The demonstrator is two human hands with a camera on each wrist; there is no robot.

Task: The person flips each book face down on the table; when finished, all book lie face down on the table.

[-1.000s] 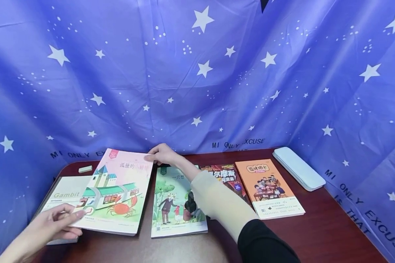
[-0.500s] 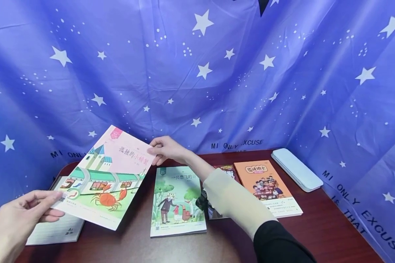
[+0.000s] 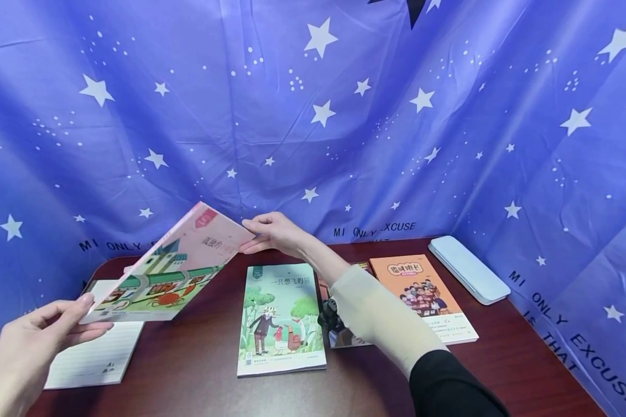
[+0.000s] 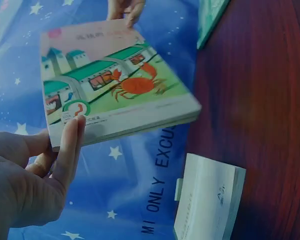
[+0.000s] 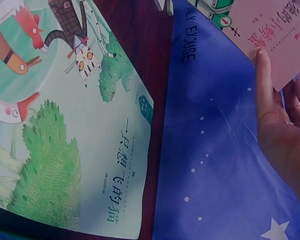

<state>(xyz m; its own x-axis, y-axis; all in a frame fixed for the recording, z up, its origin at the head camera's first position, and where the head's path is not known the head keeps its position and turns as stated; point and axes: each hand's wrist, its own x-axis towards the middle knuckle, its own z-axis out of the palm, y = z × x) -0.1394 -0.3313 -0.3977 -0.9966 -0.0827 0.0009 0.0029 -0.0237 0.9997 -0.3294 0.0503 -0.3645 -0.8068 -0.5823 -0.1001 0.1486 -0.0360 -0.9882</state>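
Head view, both hands, left hand, right hand, pinching one crab book, three books flat.

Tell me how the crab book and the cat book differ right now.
The crab book is held off the table, tilted, the left hand pinching one corner and the right hand the opposite one; the cat book lies flat and untouched. The crab cover is pink-topped, the cat cover green. Both are illustrated paperbacks.

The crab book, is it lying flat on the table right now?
No, the crab book is tilted in the air, pinched by the left hand and right hand.
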